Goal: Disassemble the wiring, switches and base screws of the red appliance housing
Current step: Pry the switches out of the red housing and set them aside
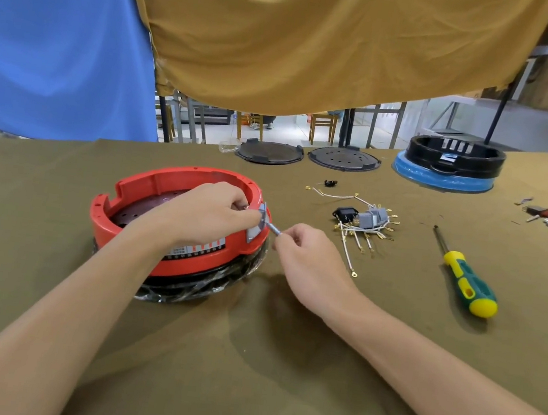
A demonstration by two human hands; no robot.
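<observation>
head | right hand (308, 256) pinches screw (274, 230) | at red housing (165, 183) rim

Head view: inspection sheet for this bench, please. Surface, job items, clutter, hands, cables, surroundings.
Surface: olive cloth covers the bench, wrinkled near the person.
Job's things: red housing sits open side up on a black base wrapped in film; a grey metal bracket stands at its right rim, a screw poking out of it.
Clutter: green and yellow screwdriver lying at right; two dark round plates and a black housing on a blue base at the far edge; small parts far right.
Hands: left hand holds the bracket; right hand pinches the screw.
Cables: removed white wire harness with switches lies loose beside the housing.
Surroundings: blue and mustard cloths hang overhead; chairs and shelving behind.
</observation>
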